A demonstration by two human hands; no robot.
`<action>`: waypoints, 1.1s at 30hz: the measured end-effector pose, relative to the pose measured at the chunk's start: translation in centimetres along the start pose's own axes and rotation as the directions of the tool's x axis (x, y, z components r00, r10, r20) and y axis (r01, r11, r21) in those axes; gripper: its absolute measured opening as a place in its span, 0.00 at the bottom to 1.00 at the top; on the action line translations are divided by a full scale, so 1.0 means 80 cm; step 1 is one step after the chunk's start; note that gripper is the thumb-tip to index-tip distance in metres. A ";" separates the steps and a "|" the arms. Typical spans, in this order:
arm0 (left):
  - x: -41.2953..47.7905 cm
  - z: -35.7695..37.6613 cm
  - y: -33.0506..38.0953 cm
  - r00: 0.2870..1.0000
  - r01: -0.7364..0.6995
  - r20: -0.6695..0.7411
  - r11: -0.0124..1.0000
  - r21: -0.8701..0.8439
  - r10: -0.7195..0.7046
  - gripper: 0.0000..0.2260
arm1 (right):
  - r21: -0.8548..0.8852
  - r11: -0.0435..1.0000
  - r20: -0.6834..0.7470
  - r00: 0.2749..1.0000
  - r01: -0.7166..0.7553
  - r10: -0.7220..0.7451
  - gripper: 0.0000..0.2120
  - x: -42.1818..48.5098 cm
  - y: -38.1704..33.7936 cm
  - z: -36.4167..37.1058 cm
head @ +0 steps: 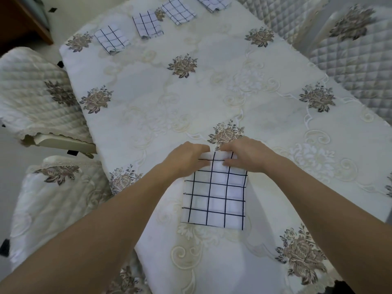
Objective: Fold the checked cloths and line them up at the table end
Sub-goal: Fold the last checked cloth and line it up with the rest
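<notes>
Head view is showing both hands working the far edge of a checked cloth point(216, 196), which is lying flat near the table's near end, at about 6 o'clock from the table's middle. The left hand point(186, 158) is curling its fingers over the corner at 11 o'clock of the cloth, and the right hand point(244, 154) is doing the same at the 1 o'clock corner; each seems to be pinching that edge between fingers and thumb, though the undersides are hiding from sight. Holding both far corners at once is probably keeping the edge straight, so that it can be drawn toward 6 o'clock and laid square on the near edge for a fold. The cloth is sitting well apart from the row of folded cloths point(147, 25), four in all, which is running along the far end from 10 o'clock to 12 o'clock, each piece lying apart from the next; this one is likely heading there once folded. The tablecloth point(191, 98), pale with embroidered brown flowers and scrollwork, is covering the whole table and looking soft, so a dragged cloth may be catching on it. Quilted chairs are standing at 9 o'clock point(38, 98), 8 o'clock point(53, 204) and 2 o'clock point(350, 60), and a wooden piece of furniture point(25, 24) is showing at 10 o'clock.
</notes>
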State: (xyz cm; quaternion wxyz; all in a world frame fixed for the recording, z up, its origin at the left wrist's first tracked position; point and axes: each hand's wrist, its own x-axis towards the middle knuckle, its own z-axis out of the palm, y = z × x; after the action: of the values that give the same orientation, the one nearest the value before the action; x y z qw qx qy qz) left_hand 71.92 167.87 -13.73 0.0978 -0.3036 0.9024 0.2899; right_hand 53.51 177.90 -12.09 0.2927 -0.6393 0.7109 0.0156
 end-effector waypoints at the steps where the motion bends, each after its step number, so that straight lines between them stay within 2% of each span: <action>1: -0.003 -0.007 0.002 1.000 -0.008 -0.019 1.000 -0.019 0.007 0.14 | -0.022 1.000 0.003 1.000 -0.005 0.005 0.08 -0.003 -0.004 -0.008; 5: -0.023 -0.029 0.009 0.994 -0.064 -0.098 0.992 -0.104 0.054 0.06 | -0.060 0.998 -0.062 0.998 -0.016 0.012 0.08 -0.017 -0.021 -0.033; 9: -0.051 -0.029 0.003 0.973 -0.153 -0.181 0.986 -0.059 0.140 0.03 | -0.040 0.999 -0.095 0.995 0.001 -0.005 0.07 -0.039 -0.044 -0.034; 13: -0.069 -0.008 -0.006 0.960 -0.181 -0.221 0.983 -0.030 0.170 0.07 | -0.037 0.999 -0.106 0.994 -0.001 -0.003 0.11 -0.058 -0.054 -0.003; 20: -0.092 0.030 -0.025 0.922 -0.303 -0.270 0.951 -0.059 0.277 0.10 | -0.010 1.000 -0.256 0.966 -0.022 0.019 0.14 -0.094 -0.061 0.069; 26: -0.112 0.076 -0.048 0.915 -0.357 -0.227 0.931 -0.070 0.334 0.15 | 0.115 0.993 -0.340 0.938 -0.028 0.066 0.25 -0.105 -0.059 0.131; 33: -0.117 0.118 -0.055 0.875 -0.439 -0.244 0.898 -0.037 0.418 0.17 | 0.086 0.996 -0.371 0.928 -0.003 0.035 0.25 -0.112 -0.040 0.190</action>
State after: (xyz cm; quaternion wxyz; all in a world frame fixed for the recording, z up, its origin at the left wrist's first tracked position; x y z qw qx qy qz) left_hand 82.03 175.12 -20.12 -0.0881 -0.1316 0.9381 0.3082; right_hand 62.60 191.39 -19.62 0.1790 -0.6108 0.7597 -0.1329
